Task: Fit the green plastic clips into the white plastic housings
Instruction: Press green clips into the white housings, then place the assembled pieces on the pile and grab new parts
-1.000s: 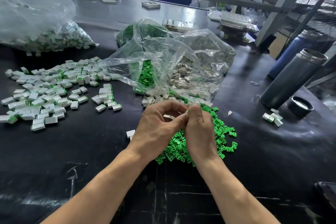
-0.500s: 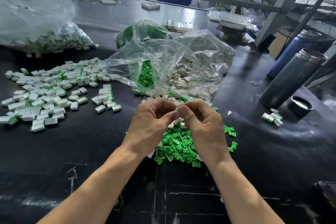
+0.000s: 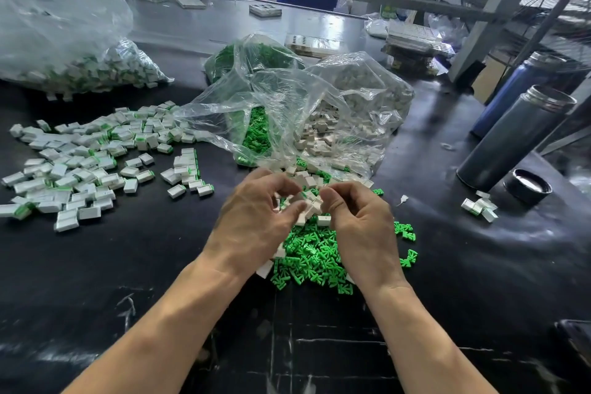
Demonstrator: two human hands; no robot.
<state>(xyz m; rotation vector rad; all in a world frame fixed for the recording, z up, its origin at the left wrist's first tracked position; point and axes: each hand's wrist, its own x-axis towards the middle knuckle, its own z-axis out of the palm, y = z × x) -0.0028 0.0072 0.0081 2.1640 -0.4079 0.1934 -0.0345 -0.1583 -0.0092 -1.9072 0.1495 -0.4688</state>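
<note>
My left hand [image 3: 256, 221] and right hand [image 3: 361, 224] hover a little apart over a heap of loose green clips [image 3: 313, 256] on the black table. Loose white housings [image 3: 311, 206] lie between the two thumbs. My left hand is blurred, its fingers curled round what looks like a white housing [image 3: 289, 201]. On my right hand the thumb and forefinger tips meet; whether anything sits between them is hidden. Several finished housings with green ends [image 3: 83, 169] are spread out at the left.
An open clear bag [image 3: 287, 105] of green clips and white housings lies just behind my hands. Another full bag [image 3: 64, 51] sits far left. Two metal flasks [image 3: 515, 137], a black lid [image 3: 527, 185] and a few housings [image 3: 479, 206] stand at the right.
My hands rose from the green heap with their fingertips pressed together. Now they have drawn apart, and the left one is blurred with motion.
</note>
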